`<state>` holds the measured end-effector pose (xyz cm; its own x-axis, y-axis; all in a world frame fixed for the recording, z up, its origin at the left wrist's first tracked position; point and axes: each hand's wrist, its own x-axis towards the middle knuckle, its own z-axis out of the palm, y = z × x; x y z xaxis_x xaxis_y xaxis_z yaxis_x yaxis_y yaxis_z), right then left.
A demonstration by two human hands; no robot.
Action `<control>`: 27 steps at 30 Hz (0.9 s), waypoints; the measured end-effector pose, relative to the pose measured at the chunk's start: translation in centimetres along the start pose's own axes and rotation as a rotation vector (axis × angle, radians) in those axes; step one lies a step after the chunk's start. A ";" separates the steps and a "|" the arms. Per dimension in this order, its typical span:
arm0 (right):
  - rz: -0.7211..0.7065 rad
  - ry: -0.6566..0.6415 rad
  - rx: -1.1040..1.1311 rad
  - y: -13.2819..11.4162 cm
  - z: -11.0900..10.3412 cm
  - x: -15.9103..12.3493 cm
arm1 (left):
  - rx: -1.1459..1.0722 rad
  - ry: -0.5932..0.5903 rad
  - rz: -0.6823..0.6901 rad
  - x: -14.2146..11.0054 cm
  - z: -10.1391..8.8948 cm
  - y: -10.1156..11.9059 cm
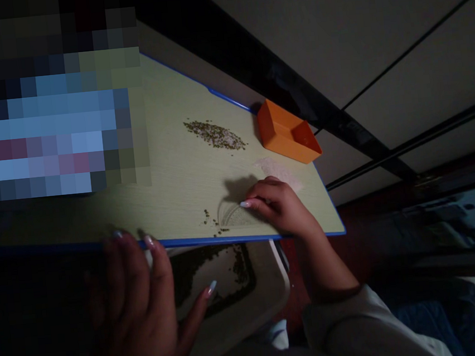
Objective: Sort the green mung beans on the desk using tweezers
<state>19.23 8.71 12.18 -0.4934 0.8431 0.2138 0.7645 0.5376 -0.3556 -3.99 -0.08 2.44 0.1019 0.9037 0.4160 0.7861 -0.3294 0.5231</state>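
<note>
My right hand (pixel 277 203) is closed in a pinch at the upper edge of a clear, half-round flat piece (pixel 238 217) that looks like a protractor. The piece is close to the board's near blue edge, and a few small green beans (pixel 207 217) lie just left of it. Past my right hand is a thin patch of pale white grains (pixel 281 172). My left hand (pixel 142 299) has its fingers spread and holds nothing visible. Its fingertips are at the board's near edge, above the left part of a white bin (pixel 283 277).
The pale yellow-green tabletop (pixel 169 168) has a blue rim. A pile of mixed green beans and white grains (pixel 215 134) lies on it. An orange box (pixel 275 129) stands at the far right edge. Dark green beans (pixel 241 267) are in the bin. The upper left is blurred out.
</note>
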 end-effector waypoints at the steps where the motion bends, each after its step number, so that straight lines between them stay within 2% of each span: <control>1: -0.007 -0.003 0.002 0.0 0.0 -0.1 | 0.000 0.000 0.001 0.0 0.0 0.0; 20: 0.024 0.011 0.005 -0.8 0.5 -0.6 | -0.012 -0.019 0.000 0.1 -0.2 0.0; 27: -0.011 0.016 0.037 -1.1 0.9 -0.1 | 0.003 -0.021 0.003 0.0 -0.1 -0.1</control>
<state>18.02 7.98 11.71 -0.4943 0.8377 0.2324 0.7433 0.5459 -0.3867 -4.10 -0.07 2.49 0.1175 0.9082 0.4017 0.7878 -0.3316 0.5191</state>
